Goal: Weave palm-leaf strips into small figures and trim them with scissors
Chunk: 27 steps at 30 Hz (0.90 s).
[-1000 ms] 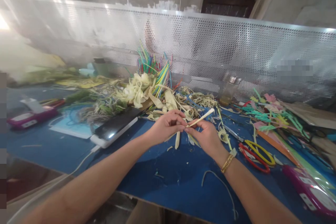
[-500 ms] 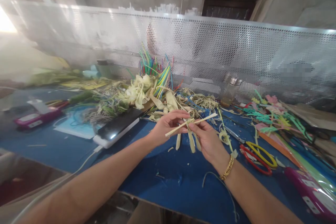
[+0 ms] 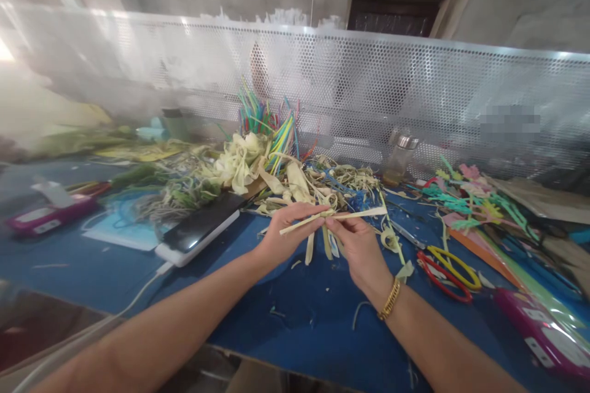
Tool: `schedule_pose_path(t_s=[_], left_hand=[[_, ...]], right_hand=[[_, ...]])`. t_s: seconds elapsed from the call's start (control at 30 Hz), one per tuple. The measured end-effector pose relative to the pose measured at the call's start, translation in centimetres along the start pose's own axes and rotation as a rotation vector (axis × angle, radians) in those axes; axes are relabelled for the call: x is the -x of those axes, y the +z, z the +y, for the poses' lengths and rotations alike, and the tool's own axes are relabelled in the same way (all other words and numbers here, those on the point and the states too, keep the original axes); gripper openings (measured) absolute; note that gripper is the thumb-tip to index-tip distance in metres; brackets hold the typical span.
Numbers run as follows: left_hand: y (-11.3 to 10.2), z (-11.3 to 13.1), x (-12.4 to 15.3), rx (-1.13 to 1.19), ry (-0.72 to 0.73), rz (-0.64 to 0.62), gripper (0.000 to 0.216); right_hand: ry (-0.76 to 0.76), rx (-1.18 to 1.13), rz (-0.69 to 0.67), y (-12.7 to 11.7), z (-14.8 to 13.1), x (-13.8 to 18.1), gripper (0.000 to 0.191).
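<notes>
Between my two hands, above the near middle of the table, is a small bundle of pale dried husk strips, with several ends hanging down. One longer flat husk strip crosses it sideways, its ends sticking out left and right. My left hand pinches the bundle and strip from the left. From the right, my right hand, with a gold bracelet at its wrist, pinches the same bundle at its middle. The fingertips of both hands nearly meet there, and they partly hide the knot or crossing.
Behind my hands lies a heap of husks with coloured pipe cleaners. Scissors and a purple device lie right; a phone on a white power bank lies left. A glass bottle stands near the perforated metal panel.
My fingers have drawn closer together at the middle of the bundle. The crossing strip lies flatter now, and its right end points less upward. The view has shifted slightly.
</notes>
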<state>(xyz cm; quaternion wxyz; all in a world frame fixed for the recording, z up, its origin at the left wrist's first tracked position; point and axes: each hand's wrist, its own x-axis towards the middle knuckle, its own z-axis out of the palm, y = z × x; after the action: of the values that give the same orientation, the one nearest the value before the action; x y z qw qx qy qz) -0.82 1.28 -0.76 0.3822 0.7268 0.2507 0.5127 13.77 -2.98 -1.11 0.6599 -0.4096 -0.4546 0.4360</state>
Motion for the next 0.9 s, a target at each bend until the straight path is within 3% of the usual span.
schedule_pose_path(t_s=[0.17, 0.3, 0.4, 0.57, 0.63, 0.73, 0.9], left_hand=[[0.4, -0.1, -0.1, 0.177, -0.201, 0.02, 0.029], [0.2, 0.0, -0.7, 0.296, -0.325, 0.166, 0.03], [-0.3, 0.0, -1.2, 0.435, -0.42, 0.232, 0.028], [-0.8, -0.2, -1.4, 0.533, -0.521, 0.218, 0.026], [-0.7, -0.2, -1.3, 0.524, -0.516, 0.177, 0.026], [-0.6, -0.3, -1.2, 0.503, -0.491, 0.126, 0.029], [-0.3, -0.2, -1.1, 0.516, -0.475, 0.16, 0.028]], right_hand=[[0.046, 0.025, 0.013, 0.4, -0.3, 0.2, 0.021], [0.046, 0.025, -0.033, 0.3, -0.6, 0.3, 0.02], [-0.107, 0.21, -0.13, -0.2, -0.6, 0.3, 0.011], [-0.592, 0.707, -0.327, -1.1, -1.4, 0.5, 0.028], [-0.711, 0.845, -0.359, -1.2, -1.9, 0.6, 0.026], [-0.791, 0.928, -0.357, -1.1, -2.7, 0.8, 0.018], [-0.778, 0.776, -0.416, -0.4, -2.9, 1.3, 0.018]])
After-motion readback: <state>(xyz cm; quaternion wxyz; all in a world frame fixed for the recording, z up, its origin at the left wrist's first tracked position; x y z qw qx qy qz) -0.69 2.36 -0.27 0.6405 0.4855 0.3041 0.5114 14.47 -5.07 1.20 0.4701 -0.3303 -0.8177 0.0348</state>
